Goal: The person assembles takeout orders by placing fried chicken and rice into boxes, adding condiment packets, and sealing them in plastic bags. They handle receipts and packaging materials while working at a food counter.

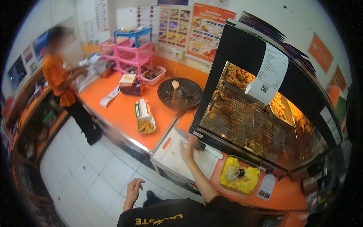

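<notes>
My right hand (189, 149) is above a white cutting board (173, 157), its fingers apart and slightly blurred, with nothing seen in its grasp. Beside it on the board lies a knife with a white handle (214, 152); part of its dark blade is behind my hand. A thin grey-white flat piece (180, 135) juts out at the board's far edge, too blurred to name. Over the tiled floor, off the counter's front edge, my left hand (135, 185) hangs with loosely bent fingers and holds nothing. An open paper box of fried chicken pieces (145, 125) stands beyond the board.
A heated display cabinet (244, 124) with fried chicken trays rises at right. Yellow rice fills a metal tray (241, 190) near a small scale (266, 185). Behind are a black stone mortar (163, 98) with a pestle (175, 85) and pink shelves (133, 58). A person in orange (55, 72) stands left.
</notes>
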Demonstrator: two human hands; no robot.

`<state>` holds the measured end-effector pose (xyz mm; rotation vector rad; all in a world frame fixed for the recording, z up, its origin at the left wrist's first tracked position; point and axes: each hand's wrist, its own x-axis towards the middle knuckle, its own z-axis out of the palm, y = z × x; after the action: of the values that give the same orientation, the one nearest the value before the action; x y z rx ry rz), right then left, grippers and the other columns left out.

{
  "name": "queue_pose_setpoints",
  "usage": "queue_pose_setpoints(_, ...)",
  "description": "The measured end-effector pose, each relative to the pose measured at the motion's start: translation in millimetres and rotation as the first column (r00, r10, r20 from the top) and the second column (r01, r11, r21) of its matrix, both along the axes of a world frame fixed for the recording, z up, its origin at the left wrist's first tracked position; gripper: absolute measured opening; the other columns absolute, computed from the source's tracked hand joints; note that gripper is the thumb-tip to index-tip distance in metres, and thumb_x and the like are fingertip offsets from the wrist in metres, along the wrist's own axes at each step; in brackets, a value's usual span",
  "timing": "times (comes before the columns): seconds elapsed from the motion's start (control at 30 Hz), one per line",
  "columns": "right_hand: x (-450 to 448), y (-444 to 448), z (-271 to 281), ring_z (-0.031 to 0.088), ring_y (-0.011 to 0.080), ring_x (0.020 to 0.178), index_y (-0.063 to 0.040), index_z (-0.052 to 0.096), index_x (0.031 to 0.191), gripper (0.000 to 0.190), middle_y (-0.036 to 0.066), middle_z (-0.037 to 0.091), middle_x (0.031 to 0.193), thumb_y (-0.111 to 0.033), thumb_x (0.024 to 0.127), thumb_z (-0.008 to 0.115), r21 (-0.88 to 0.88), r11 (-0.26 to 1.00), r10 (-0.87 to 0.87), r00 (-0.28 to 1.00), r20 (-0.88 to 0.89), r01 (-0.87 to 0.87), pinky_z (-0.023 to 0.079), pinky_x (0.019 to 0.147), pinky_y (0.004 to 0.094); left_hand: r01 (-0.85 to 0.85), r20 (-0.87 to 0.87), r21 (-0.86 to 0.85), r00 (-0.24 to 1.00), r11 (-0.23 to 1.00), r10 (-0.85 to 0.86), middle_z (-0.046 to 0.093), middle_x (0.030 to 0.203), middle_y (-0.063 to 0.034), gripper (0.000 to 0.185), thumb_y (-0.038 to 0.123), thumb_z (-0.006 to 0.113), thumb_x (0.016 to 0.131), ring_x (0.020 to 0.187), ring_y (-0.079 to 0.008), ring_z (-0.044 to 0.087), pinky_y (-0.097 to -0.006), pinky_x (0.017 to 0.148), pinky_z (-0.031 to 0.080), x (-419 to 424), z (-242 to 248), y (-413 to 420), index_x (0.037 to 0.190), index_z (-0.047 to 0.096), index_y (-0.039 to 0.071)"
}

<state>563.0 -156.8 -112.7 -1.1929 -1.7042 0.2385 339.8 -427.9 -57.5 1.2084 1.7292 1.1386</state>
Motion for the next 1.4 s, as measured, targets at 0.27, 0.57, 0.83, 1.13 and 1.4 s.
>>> queue_pose_setpoints(0.27,-204.3,271.9,-46.2,0.039,0.0436,0.128,0.007,0.031,0.139,0.086,0.032,0.040,0.135,-0.040,0.078,0.071,-0.341,0.940,-0.040,0.997,-0.065,0.015,0.034,0.106,0.0493,0.069,-0.132,0.182,0.990,0.981,-0.045,0.068,0.095,-0.0151,0.028,0.019,0.050,0.098,0.090,-0.0236,0.065,-0.0323,0.083,0.048,-138.9,18.2,77.0,0.097,0.068,-0.003)
queue_pose_setpoints(0.57,-297.9,220.5,-9.7,0.060,0.0382,0.101,0.001,0.048,0.117,0.045,0.025,0.060,0.110,-0.017,0.079,0.065,-0.196,0.947,0.267,0.963,0.046,-0.253,0.048,0.085,0.0479,0.111,-0.239,0.127,0.968,0.986,-0.078,0.049,0.128,-0.0205,0.050,0.022,0.063,0.090,0.117,-0.0333,0.052,-0.0395,0.096,0.045,-215.2,3.3,214.1,0.130,0.046,-0.002)
queue_pose_setpoints(0.83,-316.1,165.9,71.0,0.061,0.0350,0.098,0.001,0.052,0.108,0.028,0.023,0.062,0.103,-0.012,0.086,0.062,-0.302,0.826,0.390,0.869,-0.303,-0.476,0.048,0.084,0.0396,-0.061,-0.417,0.159,0.901,0.985,0.123,0.052,0.124,-0.0208,0.071,0.023,0.069,0.083,0.115,-0.0359,0.053,-0.0432,0.094,0.047,-240.5,24.7,354.5,0.139,0.033,-0.003)
queue_pose_setpoints(1.13,-260.1,181.7,-0.6,0.056,0.0364,0.109,-0.002,0.058,0.110,0.036,0.016,0.059,0.116,-0.005,0.075,0.062,-0.173,0.835,0.548,0.764,0.340,-0.522,0.047,0.090,0.0436,0.386,-0.688,0.156,0.702,0.909,-0.180,0.060,0.120,-0.0085,0.036,0.013,0.058,0.085,0.109,-0.0276,0.058,-0.0397,0.089,0.050,-298.3,-31.0,351.6,0.121,0.058,0.011)
queue_pose_setpoints(1.4,-264.1,126.5,9.3,0.055,0.0300,0.113,0.001,0.056,0.121,0.034,0.016,0.056,0.123,-0.011,0.090,0.057,-0.353,0.844,0.452,0.890,0.060,-0.404,0.045,0.093,0.0402,0.185,-0.324,0.056,0.933,0.981,-0.158,0.056,0.118,-0.0140,0.037,0.023,0.058,0.090,0.107,-0.0291,0.058,-0.0367,0.084,0.050,-279.9,-47.9,321.5,0.126,0.051,0.014)
